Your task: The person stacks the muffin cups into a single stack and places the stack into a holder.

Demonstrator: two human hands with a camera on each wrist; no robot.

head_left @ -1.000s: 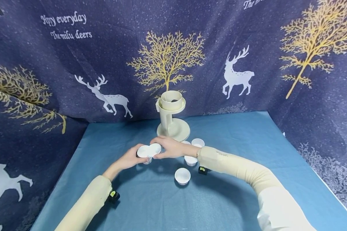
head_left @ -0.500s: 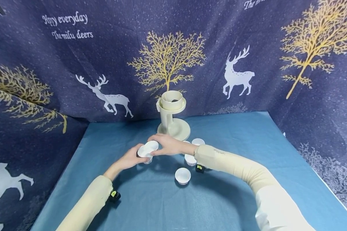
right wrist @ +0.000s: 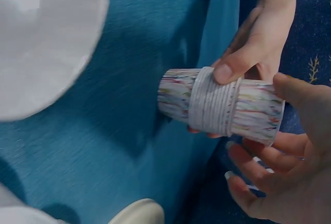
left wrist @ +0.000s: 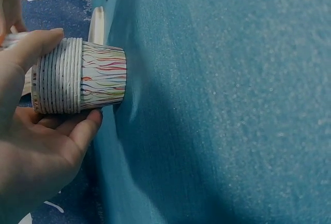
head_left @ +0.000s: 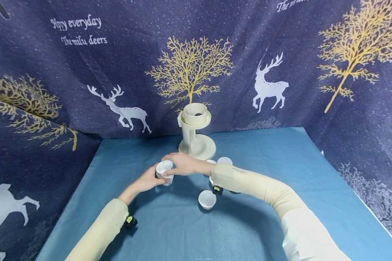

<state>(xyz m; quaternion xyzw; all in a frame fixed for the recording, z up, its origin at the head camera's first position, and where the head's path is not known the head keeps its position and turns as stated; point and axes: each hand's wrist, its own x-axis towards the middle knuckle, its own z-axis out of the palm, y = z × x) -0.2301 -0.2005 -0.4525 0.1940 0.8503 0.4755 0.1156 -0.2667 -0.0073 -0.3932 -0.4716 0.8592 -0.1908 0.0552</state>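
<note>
My left hand point(head_left: 148, 179) grips a stack of nested white paper cups point(left wrist: 59, 79) with colourful wavy stripes, thumb on one side and fingers on the other. The stack's rims sit packed together, and the bottom cup's striped wall shows below them. My right hand point(head_left: 184, 164) holds one more striped paper cup point(right wrist: 258, 110) by its wall, near the open end. In the right wrist view this cup's base end is down inside the mouth of the stack. From the head view, its white inside faces up over the left hand.
A single paper cup point(head_left: 207, 200) stands on the blue tablecloth point(head_left: 248, 228) in front. Several others, including a rear cup point(head_left: 225, 161), stand by the right forearm, partly hidden. Behind the hands is a cream stand point(head_left: 206, 145) with a cylinder in its upper ring.
My right hand has moved left with its cup, from beside the stack to over it and into its mouth. The left hand has stayed nearly still, holding the stack.
</note>
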